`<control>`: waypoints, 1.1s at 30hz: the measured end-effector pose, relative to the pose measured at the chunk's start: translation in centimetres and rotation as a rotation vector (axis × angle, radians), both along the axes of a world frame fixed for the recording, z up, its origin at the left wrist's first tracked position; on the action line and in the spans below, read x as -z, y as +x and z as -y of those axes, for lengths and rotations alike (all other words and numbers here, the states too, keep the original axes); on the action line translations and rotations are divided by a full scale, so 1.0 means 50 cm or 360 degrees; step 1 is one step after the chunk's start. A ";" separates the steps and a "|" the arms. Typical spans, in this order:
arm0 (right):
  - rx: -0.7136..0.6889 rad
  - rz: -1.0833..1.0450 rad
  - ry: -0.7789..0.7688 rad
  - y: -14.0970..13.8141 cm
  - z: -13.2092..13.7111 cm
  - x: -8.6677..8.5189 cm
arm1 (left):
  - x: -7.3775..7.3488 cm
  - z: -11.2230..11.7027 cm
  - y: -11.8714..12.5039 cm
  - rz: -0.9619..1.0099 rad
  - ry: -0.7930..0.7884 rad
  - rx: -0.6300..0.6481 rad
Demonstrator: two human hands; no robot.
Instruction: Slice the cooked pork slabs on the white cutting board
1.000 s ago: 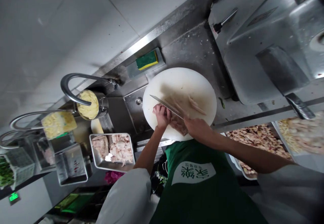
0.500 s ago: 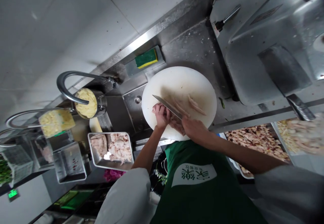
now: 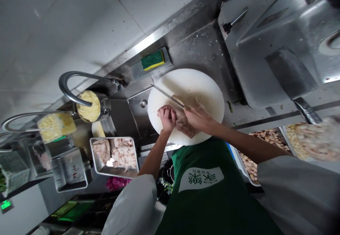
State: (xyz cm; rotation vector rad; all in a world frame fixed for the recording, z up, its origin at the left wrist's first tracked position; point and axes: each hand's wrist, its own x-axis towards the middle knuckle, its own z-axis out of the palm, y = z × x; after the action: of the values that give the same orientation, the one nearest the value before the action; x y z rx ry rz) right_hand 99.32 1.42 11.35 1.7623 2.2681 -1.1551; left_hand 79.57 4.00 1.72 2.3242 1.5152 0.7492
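A round white cutting board (image 3: 164,82) lies in front of me with a piece of pale pink meat (image 3: 187,128) on it. My left hand (image 3: 168,117) has its fingers curled down on the left end of the meat. In my right hand (image 3: 199,116) is the handle of a knife (image 3: 167,95), its blade slanting up and left, beyond my left fingertips. The blade reaches past the board's upper left edge. Some cut strips beyond my right hand are blurred and partly hidden by it.
Left of the board stands a metal tray of meat (image 3: 114,174). A curved faucet (image 3: 69,75) arches over a pot of pale yellow pieces (image 3: 89,107). Behind the board lies a green and yellow sponge (image 3: 153,60). At right are a cleaver (image 3: 290,72) and a tray of chopped meat (image 3: 256,175).
The knife and my right hand have moved up and away from me, off the near part of the meat. More of the meat shows now. My left hand stays nearly in place.
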 end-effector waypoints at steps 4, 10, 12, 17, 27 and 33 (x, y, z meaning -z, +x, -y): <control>0.0025 0.0079 -0.0101 -0.004 0.076 -0.033 | 0.008 0.001 -0.007 -0.0043 -0.0046 -0.0047; -0.0018 0.0135 -0.0322 0.011 0.125 -0.051 | 0.009 -0.002 -0.009 -0.0034 -0.0067 -0.0042; -0.0002 0.0112 -0.0313 0.012 0.123 -0.051 | 0.007 -0.002 -0.007 -0.0039 -0.0079 -0.0047; -0.0021 0.0138 -0.0312 0.005 0.114 -0.048 | 0.005 -0.002 -0.007 -0.0039 -0.0102 -0.0049; 0.0017 0.0168 -0.0325 -0.002 0.121 -0.036 | 0.006 -0.002 -0.007 0.0007 -0.0053 -0.0013; 0.0022 0.0214 -0.0422 -0.003 0.127 -0.040 | 0.007 -0.002 -0.005 -0.0042 -0.0064 -0.0048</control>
State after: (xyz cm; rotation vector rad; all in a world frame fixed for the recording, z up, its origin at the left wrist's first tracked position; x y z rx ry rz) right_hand 99.16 -4.94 13.34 1.6998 1.9299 -1.2328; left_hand 79.34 4.09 1.34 2.2957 1.5650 0.6915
